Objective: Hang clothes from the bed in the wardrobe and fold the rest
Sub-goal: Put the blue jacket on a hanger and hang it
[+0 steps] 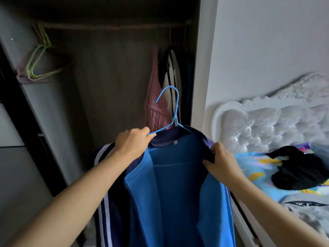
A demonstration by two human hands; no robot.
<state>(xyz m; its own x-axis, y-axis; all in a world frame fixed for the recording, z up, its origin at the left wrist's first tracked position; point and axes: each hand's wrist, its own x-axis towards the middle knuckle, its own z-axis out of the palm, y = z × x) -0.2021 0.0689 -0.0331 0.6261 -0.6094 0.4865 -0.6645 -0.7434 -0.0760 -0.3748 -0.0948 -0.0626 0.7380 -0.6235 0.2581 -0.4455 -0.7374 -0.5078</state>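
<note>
Jacket (pixel 170 184) hem cut off, hanger (pixel 173 111) half-hidden

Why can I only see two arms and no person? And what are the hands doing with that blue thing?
The camera sits on the person's head and looks forward and down, so you see just their own arms, as if through their eyes. There is only this one picture. The left hand pinches a blue wire hanger, and the right hand grips the shoulder of a blue jacket that is on that hanger. In front is an open wardrobe with a rail near the top. A few clothes already hang on it, and empty green hangers hang at the left. On the right is a bed with a black garment lying on it.
</note>
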